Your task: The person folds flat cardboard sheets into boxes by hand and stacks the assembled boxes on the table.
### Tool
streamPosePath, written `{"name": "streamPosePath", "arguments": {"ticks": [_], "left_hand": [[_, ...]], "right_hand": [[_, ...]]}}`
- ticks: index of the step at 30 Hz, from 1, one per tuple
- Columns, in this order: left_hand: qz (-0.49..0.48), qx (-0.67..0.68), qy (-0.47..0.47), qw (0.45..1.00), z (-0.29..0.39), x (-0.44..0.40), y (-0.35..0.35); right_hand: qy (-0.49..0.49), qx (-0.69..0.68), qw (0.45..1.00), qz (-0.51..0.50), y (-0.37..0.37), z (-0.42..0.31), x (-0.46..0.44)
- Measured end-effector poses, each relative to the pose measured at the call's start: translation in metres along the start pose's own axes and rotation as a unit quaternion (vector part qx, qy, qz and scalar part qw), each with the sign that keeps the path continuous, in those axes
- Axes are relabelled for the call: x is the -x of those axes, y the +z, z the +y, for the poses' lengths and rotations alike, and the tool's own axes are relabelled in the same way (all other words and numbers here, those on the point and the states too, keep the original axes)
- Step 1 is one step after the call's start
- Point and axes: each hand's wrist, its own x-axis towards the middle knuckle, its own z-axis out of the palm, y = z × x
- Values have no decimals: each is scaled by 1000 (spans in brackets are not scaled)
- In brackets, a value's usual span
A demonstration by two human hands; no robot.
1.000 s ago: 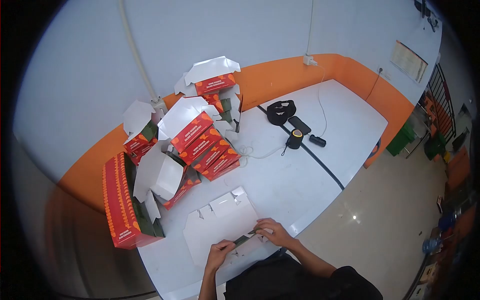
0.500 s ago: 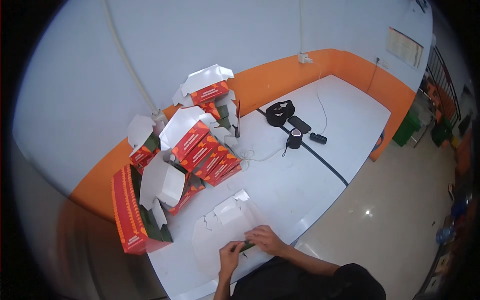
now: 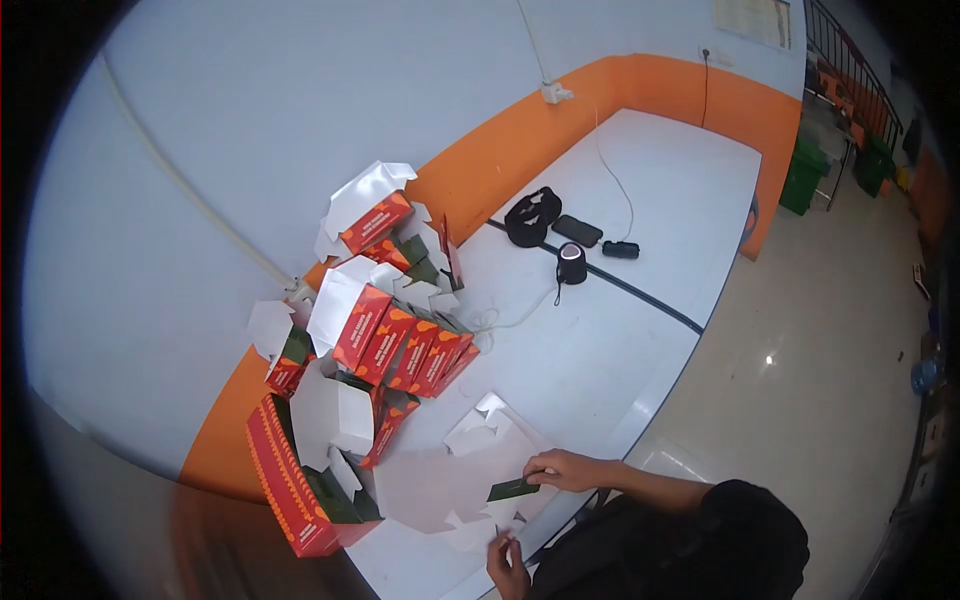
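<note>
An unfolded cardboard box blank [image 3: 420, 478], white inside, lies flat on the table in front of me. My right hand [image 3: 562, 468] pinches a dark green flap [image 3: 512, 489] at the blank's near side and holds it raised. My left hand [image 3: 508, 566] is closer to the table's front edge, fingers pressed together beside the blank's small white tabs. Whatever sits between those left fingertips is too small and blurred to name.
Red, orange and green boxes [image 3: 385, 345] with raised white lids are piled at the left, beside a large red box [image 3: 290, 475]. Farther back lie a black strap [image 3: 532, 217], a phone [image 3: 577, 231], a small speaker [image 3: 571, 263] and a cabled black device [image 3: 621, 250].
My view has shifted, so the scene sits differently in it. My hands have moved apart: the right lifts the green flap, the left is lower near the table edge.
</note>
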Motion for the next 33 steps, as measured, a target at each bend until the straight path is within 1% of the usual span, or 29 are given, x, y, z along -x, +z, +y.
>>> {"name": "streamPosePath", "arguments": {"ticks": [1,2,4,5,6,7,10,11,13,14,15,17,18,19,21,22,25,26,28,29,30,31,32,33], "left_hand": [[61,45,-56,996,-13,-1,7],[125,87,-115,982,-22,3,10],[176,39,-53,982,-8,-30,36],[129,-88,-25,987,0,-43,44],[78,-214,6,974,6,-60,47],[22,-336,41,941,9,-74,54],[-22,-362,20,932,30,-93,92],[46,-321,-18,946,31,-93,104],[183,-238,-82,950,27,-97,123],[265,-175,-70,946,25,-101,138],[224,-241,-34,944,20,-101,147],[134,-366,30,921,10,-93,159],[97,-394,-12,914,18,-89,169],[89,-387,-21,917,27,-89,176],[74,-372,-39,925,48,-96,185],[51,-384,-39,921,49,-95,186],[103,-398,-90,907,54,-101,203],[158,-434,-69,884,37,-97,200],[253,-332,-106,902,8,-89,188],[300,-279,-126,904,-1,-84,184],[332,-254,-113,901,-6,-80,185],[330,-281,-118,894,-12,-75,181],[329,-306,-123,885,-20,-70,174],[328,-332,-128,875,-25,-68,172]], "right_hand": [[27,-50,998,-37,-6,-4,-3],[35,-28,998,-42,-7,-3,-5],[63,22,995,-71,-11,2,1],[45,11,998,-53,-15,7,5],[21,2,999,-33,-19,13,6],[-8,-7,1000,-9,-26,16,3],[28,23,998,-43,-59,16,-1],[28,16,997,-65,-70,16,0],[18,-1,994,-104,-93,16,-9],[-4,11,992,-127,-103,16,-14],[-24,22,988,-149,-111,15,-19],[-81,44,980,-176,-121,25,-25],[-117,53,975,-183,-123,36,-32],[-153,65,967,-191,-124,46,-37],[-132,30,964,-229,-132,38,-38],[-122,14,961,-247,-137,34,-39],[-200,-79,943,-252,-156,28,-42],[-140,-128,938,-291,-182,21,-52],[-117,-111,963,-216,-269,7,-72],[-83,-135,978,-133,-310,19,-81],[-53,-90,994,13,-354,26,-90],[-165,-151,956,191,-384,67,-109],[-125,-78,936,320,-423,90,-126],[36,56,926,372,-467,99,-133]]}}
